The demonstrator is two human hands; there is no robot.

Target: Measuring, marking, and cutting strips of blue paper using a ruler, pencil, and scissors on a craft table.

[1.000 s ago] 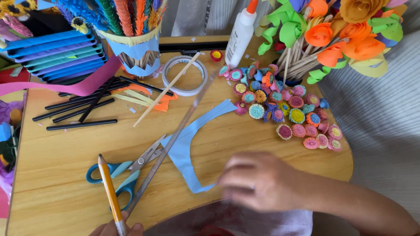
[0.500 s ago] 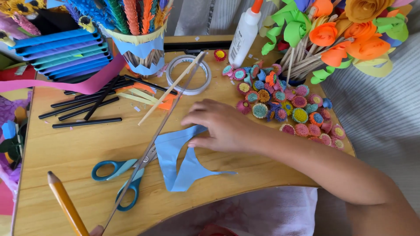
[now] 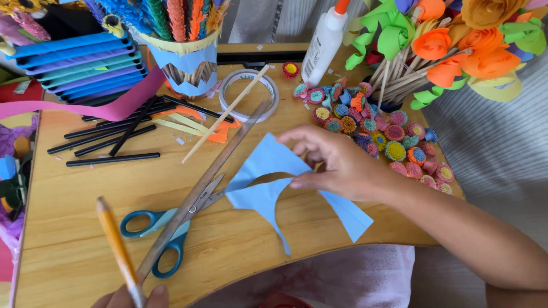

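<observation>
My right hand (image 3: 342, 165) reaches in from the right and pinches a curved light-blue paper cutout (image 3: 260, 197) lying on the wooden table (image 3: 74, 228); the thumb presses its inner edge, the fingers spread above it. My left hand (image 3: 128, 298) shows only at the bottom edge, gripping an orange pencil (image 3: 114, 245) that points up and to the left. A long clear ruler (image 3: 200, 188) runs diagonally from that hand towards the tape roll. It lies across blue-handled scissors (image 3: 165, 231).
A paper-wrapped cup of coloured sticks (image 3: 182, 60), a tape roll (image 3: 248, 91), a thin wooden skewer (image 3: 225, 114) and a glue bottle (image 3: 324, 43) stand at the back. Small rolled paper flowers (image 3: 371, 125) lie right, large paper flowers (image 3: 456, 40) behind them. Black strips (image 3: 114, 137) lie left.
My right hand went from the table's front edge to the blue cutout, then drew it rightwards and turned it. The pencil in my left hand shifted left, then rose back.
</observation>
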